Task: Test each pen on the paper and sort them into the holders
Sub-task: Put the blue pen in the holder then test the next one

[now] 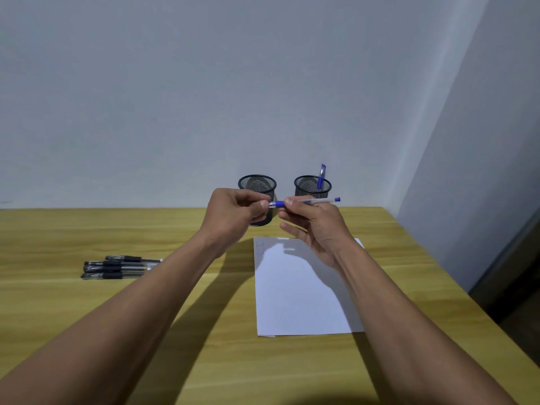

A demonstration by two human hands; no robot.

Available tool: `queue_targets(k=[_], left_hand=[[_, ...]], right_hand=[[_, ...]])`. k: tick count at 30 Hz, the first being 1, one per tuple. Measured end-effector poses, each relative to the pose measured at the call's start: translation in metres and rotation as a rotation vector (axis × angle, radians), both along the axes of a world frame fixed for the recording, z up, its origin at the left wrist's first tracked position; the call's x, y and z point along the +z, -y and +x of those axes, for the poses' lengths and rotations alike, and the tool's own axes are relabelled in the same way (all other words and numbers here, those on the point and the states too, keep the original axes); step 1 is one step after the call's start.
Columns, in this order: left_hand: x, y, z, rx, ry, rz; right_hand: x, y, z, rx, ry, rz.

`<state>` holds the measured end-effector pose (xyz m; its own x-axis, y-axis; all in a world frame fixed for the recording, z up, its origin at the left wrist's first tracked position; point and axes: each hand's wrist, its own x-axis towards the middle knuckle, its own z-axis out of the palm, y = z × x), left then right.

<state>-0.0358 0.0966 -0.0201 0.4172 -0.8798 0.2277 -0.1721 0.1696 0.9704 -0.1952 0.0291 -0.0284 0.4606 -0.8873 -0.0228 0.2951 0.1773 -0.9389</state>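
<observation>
A blue pen (pixel 309 202) lies level in the air in front of the two black mesh holders. My right hand (pixel 312 226) pinches its barrel near the blue grip. My left hand (pixel 236 211) pinches the pen's left end, where the cap or tip sits hidden by the fingers. The left holder (pixel 257 185) looks empty; the right holder (pixel 312 187) has one blue pen (pixel 321 176) standing in it. A white sheet of paper (pixel 298 293) lies on the table below my hands, with faint marks at its top left corner. Several black pens (pixel 117 267) lie in a row at the left.
The wooden table (pixel 204 331) runs to a pale wall at the back and ends at a right edge beside a dark gap near the side wall.
</observation>
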Motion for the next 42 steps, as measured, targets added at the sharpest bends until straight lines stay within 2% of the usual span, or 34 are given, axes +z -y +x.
queue_targets(k=[5, 14, 19, 22, 25, 27, 30, 34, 42], left_hand=[[0.011, 0.005, 0.006, 0.006, -0.016, -0.016], [0.013, 0.027, -0.012, 0.001, 0.066, -0.015], [0.014, 0.043, -0.021, -0.005, 0.201, -0.005], [0.016, 0.053, -0.033, 0.021, 0.135, -0.074], [0.001, 0.068, -0.04, 0.144, 0.002, -0.053], [-0.015, 0.079, -0.046, 0.19, 0.064, 0.033], [-0.033, 0.091, -0.061, 0.177, 0.262, 0.148], [-0.042, 0.114, -0.079, 0.176, 0.332, 0.137], [-0.061, 0.148, -0.08, 0.23, 0.287, 0.059]], right_hand=[[0.012, 0.012, -0.02, -0.115, -0.025, -0.027], [0.041, 0.04, -0.061, -0.149, -0.508, -0.463], [0.035, 0.051, -0.058, -0.097, -0.723, -0.62], [0.039, 0.059, -0.053, -0.08, -0.806, -0.72], [0.042, 0.075, -0.054, -0.168, -0.761, -0.734], [0.047, 0.085, -0.055, -0.257, -0.678, -0.698], [0.057, 0.099, -0.053, -0.338, -0.516, -0.62], [0.06, 0.123, -0.047, -0.419, -0.438, -0.593], [0.034, 0.154, -0.03, -0.391, -0.638, -0.522]])
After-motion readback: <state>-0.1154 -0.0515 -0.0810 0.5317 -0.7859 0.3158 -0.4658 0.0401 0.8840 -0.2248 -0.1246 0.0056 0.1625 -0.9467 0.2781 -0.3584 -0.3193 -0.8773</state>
